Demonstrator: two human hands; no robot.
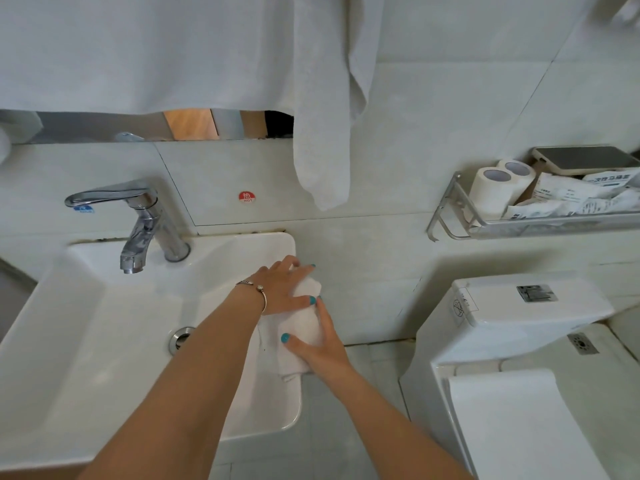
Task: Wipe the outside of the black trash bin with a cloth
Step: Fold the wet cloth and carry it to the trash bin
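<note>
Together, left hand (282,289) and right hand (320,344) outstretched, fingers (304,301) grasping white cloth (303,329) at sink (104,306) rim

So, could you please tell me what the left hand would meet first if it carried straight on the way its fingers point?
Probably the white tiled wall just beyond the sink's right rim, though depth is unclear.

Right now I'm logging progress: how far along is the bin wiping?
Barely begun. Done: nothing visible. In hand: both the left hand and right hand hold a folded white cloth at the right edge of the white ceramic sink. Left: all the wiping; no black bin is in view.
</note>
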